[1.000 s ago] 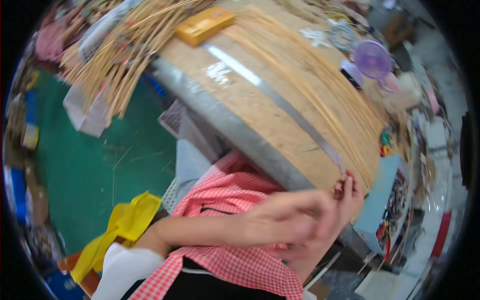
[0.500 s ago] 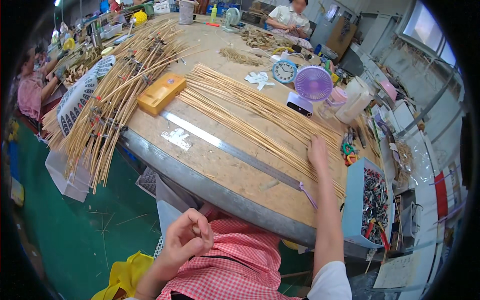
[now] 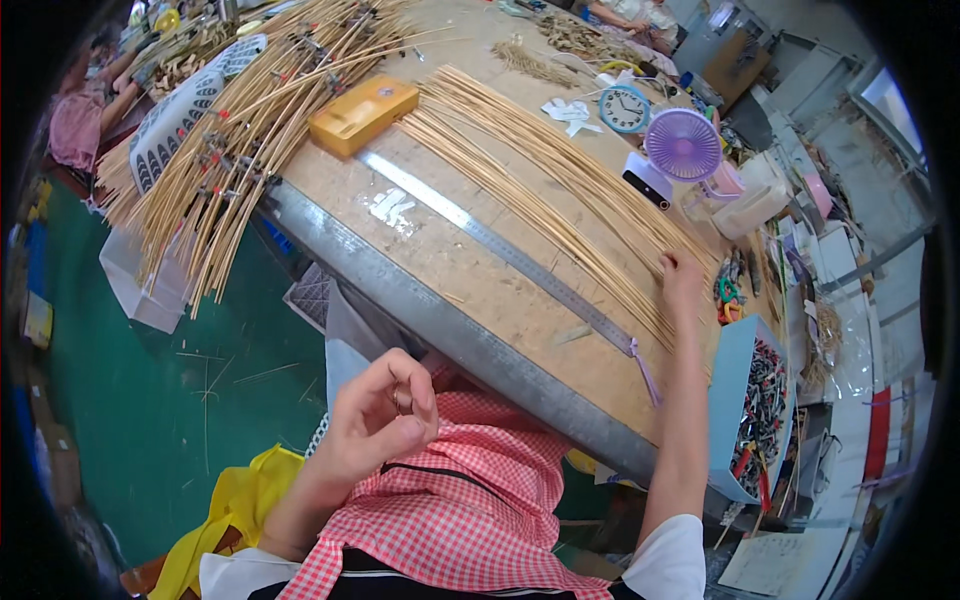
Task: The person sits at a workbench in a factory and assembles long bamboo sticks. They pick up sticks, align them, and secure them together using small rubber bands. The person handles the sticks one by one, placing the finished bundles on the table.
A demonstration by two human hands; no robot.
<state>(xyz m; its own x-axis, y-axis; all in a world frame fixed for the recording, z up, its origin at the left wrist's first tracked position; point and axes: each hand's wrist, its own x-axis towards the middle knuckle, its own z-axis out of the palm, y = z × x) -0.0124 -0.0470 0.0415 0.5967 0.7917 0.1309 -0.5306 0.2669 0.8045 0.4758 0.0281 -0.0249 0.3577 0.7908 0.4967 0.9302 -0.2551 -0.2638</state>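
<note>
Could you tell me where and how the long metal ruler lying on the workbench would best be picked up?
Probably at its near end, by the purple strap. The metal ruler lies flat on the workbench, so a pinch from above finds little edge. Its far end sits beside the yellow box, and thin sticks run along its far side; come from the bench's near edge.

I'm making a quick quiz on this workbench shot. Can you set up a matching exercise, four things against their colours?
Things:
1. small fan
2. flat box
3. long ruler
4. clock

Colours:
A. silver metal
B. purple
C. teal rim, white face
D. yellow-orange

Pairs: 1-B, 2-D, 3-A, 4-C
</note>
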